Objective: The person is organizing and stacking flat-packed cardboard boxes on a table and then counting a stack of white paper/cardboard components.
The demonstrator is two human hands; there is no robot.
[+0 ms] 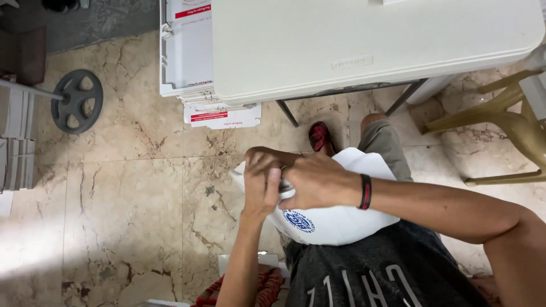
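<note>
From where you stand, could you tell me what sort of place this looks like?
Probably a home or small back room used for packing: marble-tile floor, white folding table, flat cartons, weight plate. Both hands work a white bag.

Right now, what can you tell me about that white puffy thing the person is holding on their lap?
The white bag looks like soft, smooth plastic or fabric, rounded and full. It has a round blue printed emblem on its lower left side. It rests on the person's lap, against the dark shirt. Both hands grip it at its upper left part: the left hand pinches from below and the right hand, with a black and red wristband, closes over it. What is inside cannot be seen.
</note>
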